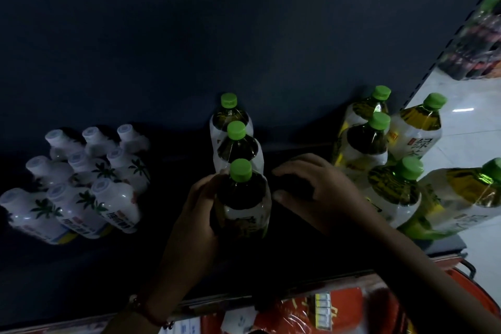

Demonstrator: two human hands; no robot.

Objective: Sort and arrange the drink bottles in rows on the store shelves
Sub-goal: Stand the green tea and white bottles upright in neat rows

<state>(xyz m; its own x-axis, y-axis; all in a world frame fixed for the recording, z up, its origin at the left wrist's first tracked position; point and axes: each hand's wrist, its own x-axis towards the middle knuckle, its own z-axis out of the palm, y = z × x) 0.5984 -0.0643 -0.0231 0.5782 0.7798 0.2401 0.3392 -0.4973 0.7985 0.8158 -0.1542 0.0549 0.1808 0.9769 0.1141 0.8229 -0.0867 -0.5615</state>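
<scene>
Three green-capped tea bottles stand in a row on the dark shelf (311, 260), running back from the front. My left hand (199, 209) grips the front bottle (244, 203) from its left side. My right hand (314, 192) hovers just right of that bottle with fingers loosely spread, holding nothing. The middle bottle (238, 146) and the back bottle (230, 114) stand behind it. Several more green-capped tea bottles (395, 187) are grouped at the shelf's right end.
Several white bottles with palm-tree labels (89, 182) stand in rows at the left. The shelf's back wall is dark. Red packaged goods (311, 309) lie below the shelf's front edge. A pale tiled floor (466, 122) and wrapped bottle packs (471, 43) show at right.
</scene>
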